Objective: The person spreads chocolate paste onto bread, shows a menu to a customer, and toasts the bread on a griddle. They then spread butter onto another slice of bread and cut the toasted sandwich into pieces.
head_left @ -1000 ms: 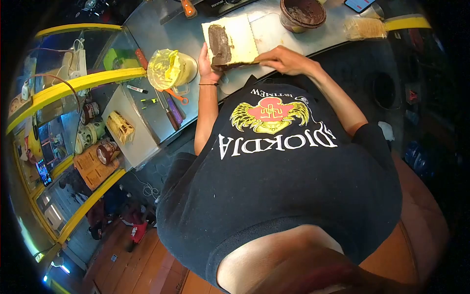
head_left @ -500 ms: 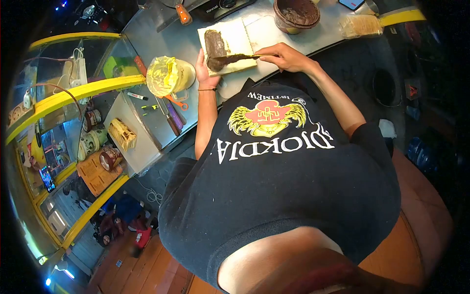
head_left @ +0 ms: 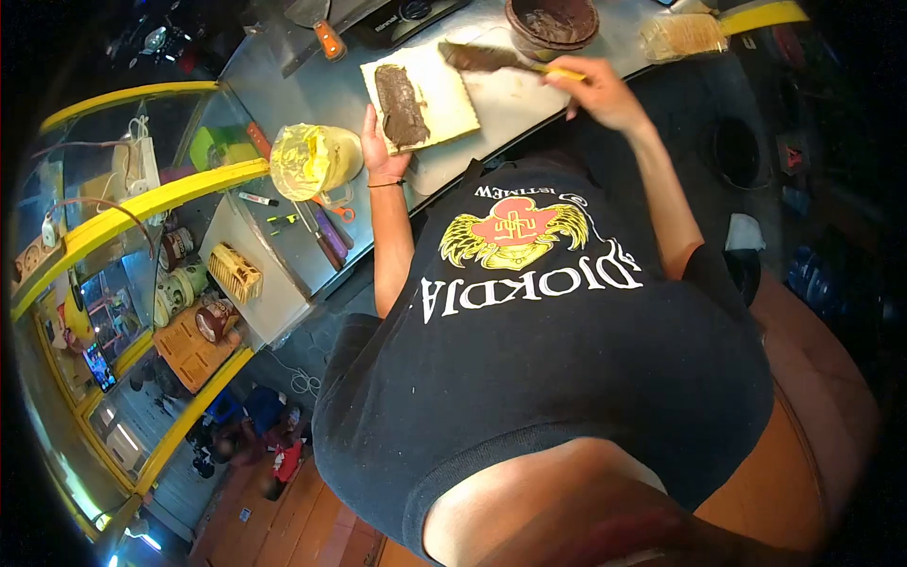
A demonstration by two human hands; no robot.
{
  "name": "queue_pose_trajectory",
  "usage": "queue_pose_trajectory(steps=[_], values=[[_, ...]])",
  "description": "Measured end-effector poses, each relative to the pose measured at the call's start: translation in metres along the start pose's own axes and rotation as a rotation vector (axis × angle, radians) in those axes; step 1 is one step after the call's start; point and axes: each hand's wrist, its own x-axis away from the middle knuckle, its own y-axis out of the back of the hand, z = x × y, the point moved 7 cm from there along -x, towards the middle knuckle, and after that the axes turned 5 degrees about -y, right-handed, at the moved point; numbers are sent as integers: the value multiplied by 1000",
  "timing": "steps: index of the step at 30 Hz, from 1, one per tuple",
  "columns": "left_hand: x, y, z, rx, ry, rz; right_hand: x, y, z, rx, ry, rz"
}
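A slab of pale bread point(head_left: 453, 104) lies on the metal counter, with a strip of dark brown spread point(head_left: 403, 106) on its left part. My left hand point(head_left: 383, 159) grips the slab's near left edge, one finger stretched along its side and the others partly hidden. In my right hand point(head_left: 605, 93) is a spatula point(head_left: 487, 59), closed around its yellow handle. Its brown-coated blade is slightly blurred and hovers by the slab's far right corner. Just beyond the blade stands a brown tub point(head_left: 553, 28) with dark paste inside.
Left of the slab stands a clear tub point(head_left: 316, 161) of yellow spread. Knives point(head_left: 326, 236) and a marker point(head_left: 258, 199) lie near it. An orange-handled scraper point(head_left: 329, 41) and a stove point(head_left: 416, 11) are at the back. A wrapped packet point(head_left: 682, 38) sits at the right.
My right hand has lifted the spatula off the brown strip and carried it up and right, toward the brown tub. My left hand stays at the slab, whose brown strip now shows fully.
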Motion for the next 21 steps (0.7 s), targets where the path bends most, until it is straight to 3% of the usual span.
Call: queue_pose_trajectory(steps=[3,8,10,17,21], values=[[2,-15,-2,-127,-32,16,13,69,24,355,-1,-207],[2,-49,-8,-539,-207,-10,-3,121,53,558,180,-283],[4,-61,-7,-616,-240,-44,-21,122,50,584,57,-230],[6,-79,-7,-991,-330,-245,-79,92,31,785,130,-198],[5,-97,-7,-1198,-380,-291,-87,97,37,721,101,-147]])
